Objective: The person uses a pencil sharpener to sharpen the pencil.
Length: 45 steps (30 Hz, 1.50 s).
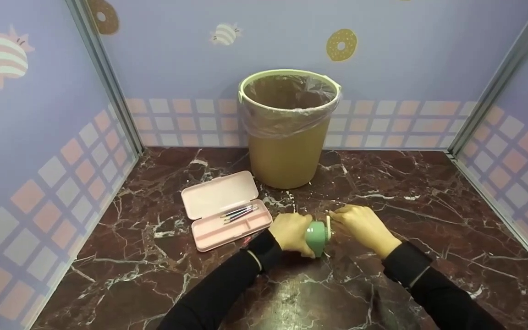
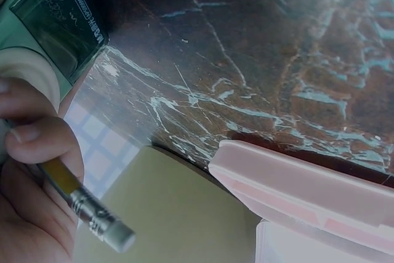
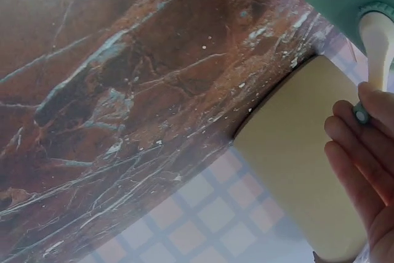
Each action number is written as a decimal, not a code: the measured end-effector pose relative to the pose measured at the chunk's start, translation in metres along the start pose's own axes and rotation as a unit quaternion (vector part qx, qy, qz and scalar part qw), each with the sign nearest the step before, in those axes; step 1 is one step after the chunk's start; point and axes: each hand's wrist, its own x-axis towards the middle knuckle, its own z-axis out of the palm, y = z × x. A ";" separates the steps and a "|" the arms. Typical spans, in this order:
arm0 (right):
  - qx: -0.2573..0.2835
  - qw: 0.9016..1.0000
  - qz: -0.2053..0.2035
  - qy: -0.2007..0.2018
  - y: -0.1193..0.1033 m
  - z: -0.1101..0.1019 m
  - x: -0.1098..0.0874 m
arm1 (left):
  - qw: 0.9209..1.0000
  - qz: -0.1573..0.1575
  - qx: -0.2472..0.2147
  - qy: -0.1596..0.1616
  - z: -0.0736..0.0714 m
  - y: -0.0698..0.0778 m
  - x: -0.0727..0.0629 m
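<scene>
A green hand-crank pencil sharpener [image 1: 315, 238] lies on its side just over the marble-patterned tabletop, with a dark see-through shavings window [image 2: 64, 20]. My left hand [image 1: 291, 233] grips the sharpener, fingers curled at its white round front. A pencil [image 2: 58, 177] sticks out of that front through the hand, its eraser end pointing away. On the opposite side is the cream crank [image 3: 377, 44], whose small green knob [image 3: 361, 114] sits between the fingers of my right hand [image 1: 360, 224]. The pencil's tip is hidden inside the sharpener.
Left of the hands, a pink pencil case [image 1: 232, 233] lies with its lid [image 1: 220, 195] raised, several pencils [image 1: 239, 213] inside. Behind stands a tan bin [image 1: 287, 156] with a clear liner. Small pale crumbs [image 1: 290, 195] dot the tabletop [image 1: 154, 284]. Patterned walls [image 1: 282, 46] enclose it.
</scene>
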 end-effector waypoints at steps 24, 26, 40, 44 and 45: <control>0.022 0.999 -0.004 -0.041 -0.017 0.031 -0.023 | 1.000 -0.002 0.007 0.027 -0.001 0.001 -0.006; 0.026 0.999 -0.004 -0.043 -0.020 0.031 -0.027 | 1.000 -0.003 0.007 0.027 -0.001 0.001 -0.006; 0.024 0.998 -0.022 -0.048 -0.034 0.019 -0.041 | 1.000 -0.021 0.007 0.022 -0.001 0.001 -0.006; 0.024 0.998 -0.023 -0.050 -0.037 0.012 -0.042 | 1.000 -0.021 0.002 0.015 -0.002 0.002 -0.004; 0.025 0.998 -0.023 -0.051 -0.037 0.009 -0.043 | 1.000 -0.021 -0.001 0.012 -0.002 0.002 -0.004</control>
